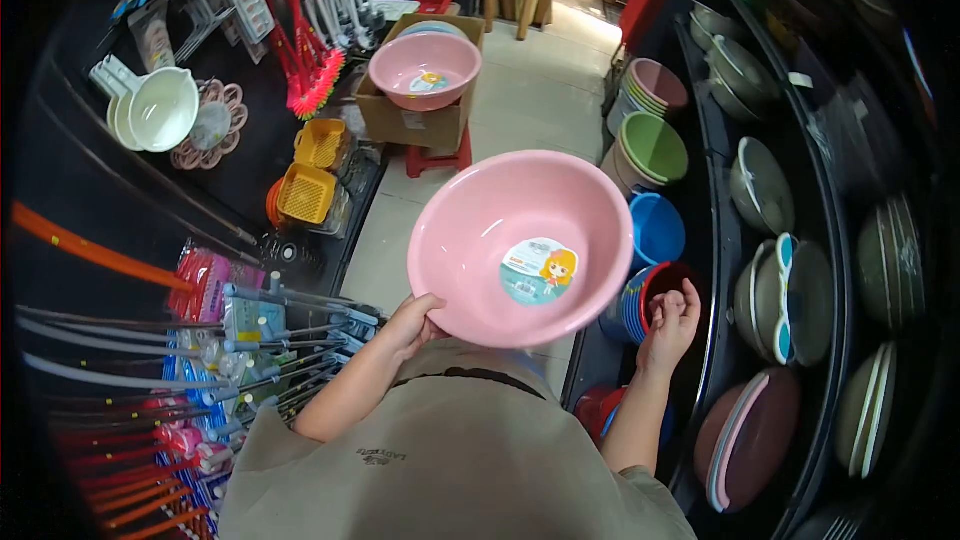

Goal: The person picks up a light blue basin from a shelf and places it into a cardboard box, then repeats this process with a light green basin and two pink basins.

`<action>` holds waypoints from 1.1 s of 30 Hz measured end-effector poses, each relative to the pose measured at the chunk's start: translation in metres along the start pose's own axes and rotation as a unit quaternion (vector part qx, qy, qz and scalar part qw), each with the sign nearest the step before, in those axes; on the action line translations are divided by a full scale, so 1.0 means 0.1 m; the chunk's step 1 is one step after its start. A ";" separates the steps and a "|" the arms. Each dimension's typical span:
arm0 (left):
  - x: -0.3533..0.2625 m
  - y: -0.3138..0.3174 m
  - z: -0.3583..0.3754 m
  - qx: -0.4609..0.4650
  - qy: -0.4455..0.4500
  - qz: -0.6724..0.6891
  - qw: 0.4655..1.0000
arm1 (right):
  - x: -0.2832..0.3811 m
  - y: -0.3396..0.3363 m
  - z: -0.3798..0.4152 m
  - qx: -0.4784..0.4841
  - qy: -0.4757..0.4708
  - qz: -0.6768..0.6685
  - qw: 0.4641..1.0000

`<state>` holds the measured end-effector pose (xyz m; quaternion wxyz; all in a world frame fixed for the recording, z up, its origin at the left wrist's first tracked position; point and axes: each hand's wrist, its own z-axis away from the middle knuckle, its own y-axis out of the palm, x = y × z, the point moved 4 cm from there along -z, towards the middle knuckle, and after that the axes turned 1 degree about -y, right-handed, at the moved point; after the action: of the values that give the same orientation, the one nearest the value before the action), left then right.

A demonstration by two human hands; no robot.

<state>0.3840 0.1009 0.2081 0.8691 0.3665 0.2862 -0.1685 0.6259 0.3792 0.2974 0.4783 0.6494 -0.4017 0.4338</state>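
A large pink basin [460,240] with a round cartoon sticker [540,271] inside is held out in front of my body. My left hand [412,325] grips its lower left rim, thumb over the edge. To the right of the basin and apart from it is my right hand [672,325], raised with its fingers partly curled in front of a red bucket [668,280]; nothing shows in it. Farther forward, another pink basin [425,62] rests on top of a cardboard box [410,125].
A red stool [438,155] supports the box on the tiled floor [520,90]. Stacked buckets [654,147] line the right side beside shelves of basins [763,190]. Mop poles [120,335], yellow baskets [306,193] and white ladles [163,110] are on the left.
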 end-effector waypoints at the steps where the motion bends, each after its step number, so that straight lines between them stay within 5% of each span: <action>1: 0.04 -0.06 -0.04 -0.015 0.002 0.024 1.000 | -0.10 -0.01 -0.05 0.004 0.019 -0.001 1.000; 8: -0.14 -0.08 -0.35 -0.116 0.058 0.056 0.990 | -0.58 0.14 -0.61 0.074 0.094 0.004 0.993; 20: -0.37 0.41 -1.13 -0.118 0.088 0.193 0.970 | -1.14 0.84 -1.68 0.230 0.126 0.029 0.965; 33: -0.80 0.35 -1.63 -0.180 0.172 0.218 0.944 | -1.65 1.55 -1.84 0.352 0.228 0.108 0.902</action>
<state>0.2783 0.2505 0.1842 0.8736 0.2809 0.3700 0.1452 0.3981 0.5415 0.2137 0.2474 0.6114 -0.1711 0.7319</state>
